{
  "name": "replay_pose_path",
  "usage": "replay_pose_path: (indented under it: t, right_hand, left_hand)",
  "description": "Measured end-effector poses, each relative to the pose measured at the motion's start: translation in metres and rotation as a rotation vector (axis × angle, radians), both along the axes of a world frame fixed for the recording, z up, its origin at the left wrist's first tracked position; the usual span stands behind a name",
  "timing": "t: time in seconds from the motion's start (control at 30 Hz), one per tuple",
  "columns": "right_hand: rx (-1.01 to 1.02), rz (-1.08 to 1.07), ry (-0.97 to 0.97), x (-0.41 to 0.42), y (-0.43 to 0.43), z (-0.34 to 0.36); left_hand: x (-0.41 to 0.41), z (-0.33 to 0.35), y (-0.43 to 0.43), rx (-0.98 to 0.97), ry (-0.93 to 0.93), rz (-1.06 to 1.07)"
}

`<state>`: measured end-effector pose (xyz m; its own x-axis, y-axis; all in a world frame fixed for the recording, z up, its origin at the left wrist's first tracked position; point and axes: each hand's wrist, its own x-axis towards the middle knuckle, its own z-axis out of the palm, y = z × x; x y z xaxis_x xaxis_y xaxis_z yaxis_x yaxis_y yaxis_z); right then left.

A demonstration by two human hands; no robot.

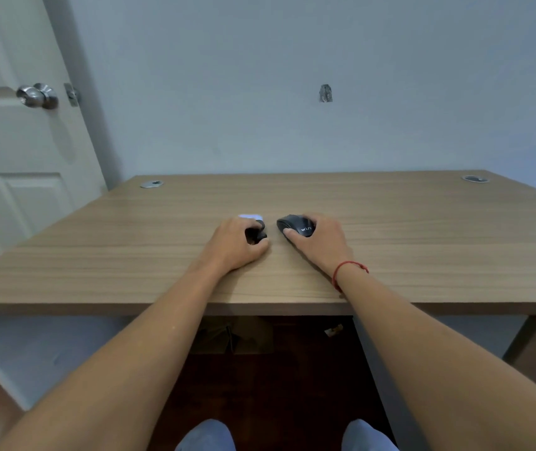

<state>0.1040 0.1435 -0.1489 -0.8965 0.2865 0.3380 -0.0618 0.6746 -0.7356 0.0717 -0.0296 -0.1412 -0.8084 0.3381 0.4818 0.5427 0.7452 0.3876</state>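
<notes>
Fingers of the left hand (232,244) curl round a small black piece (256,236), the thumb pinching it from the near side, and a pale, blurred object (250,217) lies just beyond them on the tabletop (423,242). Just right of those fingers, across a narrow gap, the right hand (322,237) clasps a black mouse (294,224), fingers and thumb curled against its sides. Both wrists rest on the wood, probably to steady the two parts so they can be fitted together.
</notes>
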Motion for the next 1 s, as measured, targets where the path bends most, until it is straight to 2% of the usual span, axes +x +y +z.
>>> replay_pose_path:
  t: [0.6, 0.77, 0.9, 1.0]
  right_hand:
    - [0.035, -0.239, -0.056, -0.038, 0.002, 0.005]
    - [-0.074, -0.262, 0.005, -0.024, 0.0, 0.001]
    - [0.042, -0.246, -0.051, -0.004, 0.005, -0.004]
    - [0.165, -0.129, -0.126, 0.011, 0.012, -0.004]
  left_hand:
    - [-0.041, 0.0, 0.002, 0.031, -0.117, 0.021]
    - [-0.027, 0.001, 0.0, 0.08, -0.162, 0.019]
    - [-0.006, -0.002, -0.003, 0.092, -0.238, 0.09]
    - [0.01, -0.001, -0.005, -0.002, -0.253, 0.146]
